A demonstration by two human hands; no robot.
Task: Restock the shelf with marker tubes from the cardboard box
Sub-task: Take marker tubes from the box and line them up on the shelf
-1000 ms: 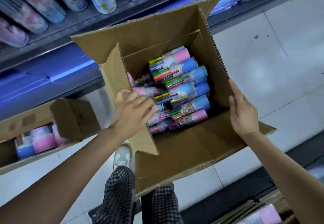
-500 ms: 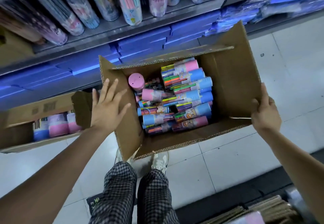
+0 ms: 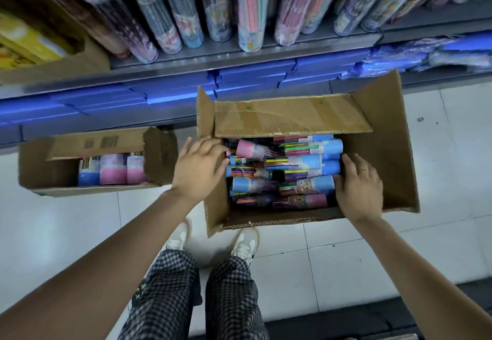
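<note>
An open cardboard box (image 3: 386,153) sits on the tiled floor in front of the shelf (image 3: 239,60). It holds several marker tubes (image 3: 306,163) with blue and pink caps, lying on their sides. My left hand (image 3: 198,169) reaches over the box's left wall, fingers spread and relaxed, tips by a pink-capped tube (image 3: 247,149). My right hand (image 3: 358,187) is inside the box at the right end of the tubes, fingers extended against their blue caps. Neither hand grips a tube.
A second, smaller cardboard box (image 3: 53,169) with pink and blue tubes stands on the floor to the left. The shelf above carries upright clear tubes of pencils (image 3: 250,14); blue packs (image 3: 253,78) fill the shelf below. My shoes (image 3: 245,243) stand just before the box.
The box came down from tilted in the air to flat on the floor. Both hands left its outer flaps and moved in over the tubes.
</note>
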